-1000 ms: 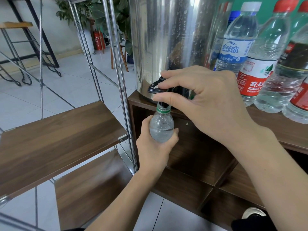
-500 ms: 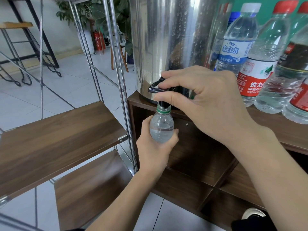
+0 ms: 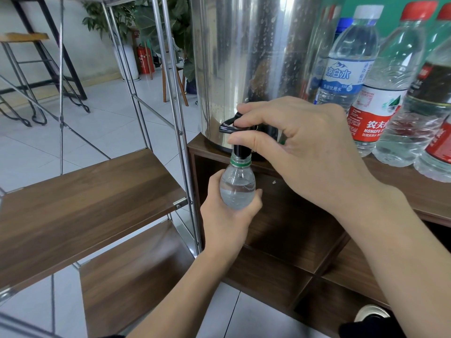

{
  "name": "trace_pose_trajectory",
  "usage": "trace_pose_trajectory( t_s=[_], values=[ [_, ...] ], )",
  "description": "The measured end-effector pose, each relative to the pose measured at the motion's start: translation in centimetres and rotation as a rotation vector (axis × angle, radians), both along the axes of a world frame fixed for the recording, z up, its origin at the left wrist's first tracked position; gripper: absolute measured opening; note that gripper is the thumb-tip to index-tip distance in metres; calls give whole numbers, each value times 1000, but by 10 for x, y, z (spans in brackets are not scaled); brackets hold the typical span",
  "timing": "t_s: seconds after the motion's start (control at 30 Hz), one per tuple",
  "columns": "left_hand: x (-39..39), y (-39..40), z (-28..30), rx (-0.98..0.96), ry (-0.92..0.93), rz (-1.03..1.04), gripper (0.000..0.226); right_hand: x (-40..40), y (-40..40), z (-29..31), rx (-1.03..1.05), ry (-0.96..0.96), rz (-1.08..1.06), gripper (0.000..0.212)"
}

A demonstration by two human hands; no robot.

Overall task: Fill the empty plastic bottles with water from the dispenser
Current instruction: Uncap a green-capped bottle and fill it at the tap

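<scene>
Filling step underway: bottle (image 3: 237,189) gripped by left hand (image 3: 228,222) fingers under spout, tap lever (image 3: 228,126) pinched by right hand (image 3: 307,152) fingers; next, prob. lever release when full.

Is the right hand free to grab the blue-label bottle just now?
Probably not: the right hand is busy on the tap lever, though the blue-label bottle stands unblocked just behind it.

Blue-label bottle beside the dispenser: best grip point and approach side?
Grip the blue-label bottle on its labelled waist, from the front. It stands upright, the dispenser crowds its left, the red-label bottle its right, so fingers fit only front-on.
</scene>
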State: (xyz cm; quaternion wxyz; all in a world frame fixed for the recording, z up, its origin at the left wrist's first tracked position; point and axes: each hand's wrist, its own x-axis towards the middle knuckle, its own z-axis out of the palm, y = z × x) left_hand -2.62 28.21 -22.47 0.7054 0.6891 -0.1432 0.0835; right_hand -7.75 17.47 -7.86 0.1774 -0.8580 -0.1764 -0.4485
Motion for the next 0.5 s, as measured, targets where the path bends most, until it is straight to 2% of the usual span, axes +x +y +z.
trace_pose_trajectory(
  t_s=[0.5],
  values=[
    [1,-2,-3,-31,3,-3,58,2,1,4,64,8,-45,31]
  ],
)
